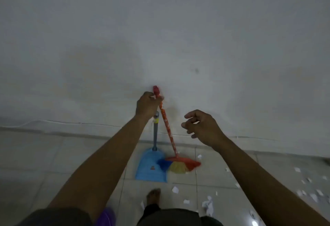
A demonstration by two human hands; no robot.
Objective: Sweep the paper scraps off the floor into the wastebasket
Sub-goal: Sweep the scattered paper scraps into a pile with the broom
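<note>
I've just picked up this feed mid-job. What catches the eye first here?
The left hand grips the top of the orange broom by the wall. The broom's multicoloured bristles rest on the floor next to the blue dustpan. The right hand hovers open beside the handle, holding nothing. White paper scraps litter the tiles to the right.

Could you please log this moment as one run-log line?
left hand: grips broom top | right hand: open, empty | dustpan: beside broom | paper scraps: on floor
</note>
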